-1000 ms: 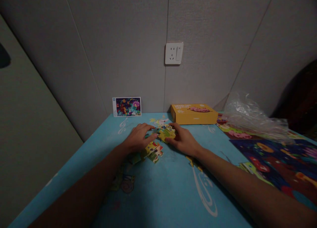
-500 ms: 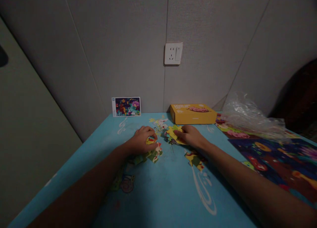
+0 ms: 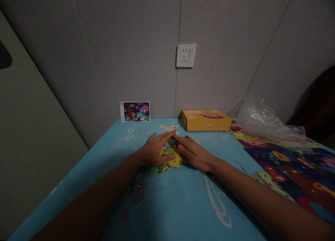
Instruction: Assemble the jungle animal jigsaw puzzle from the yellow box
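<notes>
Between the spread left hand (image 3: 154, 153), seemingly gripping nothing, and the half-curled right hand (image 3: 195, 153) — whether that holds any, I cannot tell — puzzle pieces (image 3: 177, 160) lie heaped on the blue tabletop (image 3: 164, 208). Squeezing inward too hard could bend or scatter them.

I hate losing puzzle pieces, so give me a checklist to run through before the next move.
1. Hands at the puzzle pieces: ok; left hand and right hand flank them, fingertips close together.
2. Pile away from the table edges: ok for what shows.
3. Every piece in sight: not ok; the hands cover part of the pile.
4. All pieces face up: cannot tell.
5. Picture card uncovered: ok, upright by the wall.
6. Plastic bag apart from the pile: ok, off to the right.
</notes>
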A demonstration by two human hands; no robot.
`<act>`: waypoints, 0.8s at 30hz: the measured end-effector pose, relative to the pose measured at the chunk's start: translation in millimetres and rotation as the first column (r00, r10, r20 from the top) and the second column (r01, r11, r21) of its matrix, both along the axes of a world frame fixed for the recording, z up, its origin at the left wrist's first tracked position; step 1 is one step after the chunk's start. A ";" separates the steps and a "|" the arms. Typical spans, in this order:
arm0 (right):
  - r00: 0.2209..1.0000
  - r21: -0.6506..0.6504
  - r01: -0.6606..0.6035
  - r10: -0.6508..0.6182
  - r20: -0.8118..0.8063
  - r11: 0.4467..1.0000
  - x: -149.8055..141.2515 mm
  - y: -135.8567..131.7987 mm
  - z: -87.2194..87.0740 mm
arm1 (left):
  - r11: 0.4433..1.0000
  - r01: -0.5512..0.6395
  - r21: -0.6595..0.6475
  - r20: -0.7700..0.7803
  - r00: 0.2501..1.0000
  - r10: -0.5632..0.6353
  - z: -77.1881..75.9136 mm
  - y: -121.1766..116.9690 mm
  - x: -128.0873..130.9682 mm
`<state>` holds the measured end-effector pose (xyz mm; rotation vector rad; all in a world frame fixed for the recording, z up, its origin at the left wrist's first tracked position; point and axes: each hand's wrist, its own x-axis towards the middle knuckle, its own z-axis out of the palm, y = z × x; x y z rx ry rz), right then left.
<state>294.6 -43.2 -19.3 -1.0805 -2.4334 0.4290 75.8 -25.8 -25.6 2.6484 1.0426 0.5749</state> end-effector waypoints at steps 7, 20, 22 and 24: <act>0.991 0.067 0.062 -0.070 0.114 0.996 6.2 11.4 -9.4 | 0.996 -0.079 -0.039 -0.165 0.984 0.072 0.3 1.1 1.0; 0.882 -0.336 0.135 0.042 0.470 0.932 41.8 6.3 25.4 | 1.000 -0.016 0.006 -0.321 0.947 0.017 6.7 -1.7 -2.1; 0.877 -0.378 0.199 0.008 0.481 0.904 50.2 11.2 24.4 | 1.000 0.018 -0.002 -0.334 0.942 -0.017 6.0 -3.2 -0.8; 0.891 -0.371 0.239 -0.052 0.450 0.898 54.3 18.2 17.8 | 0.999 -0.039 -0.003 -0.324 0.945 0.036 3.8 -1.9 -0.3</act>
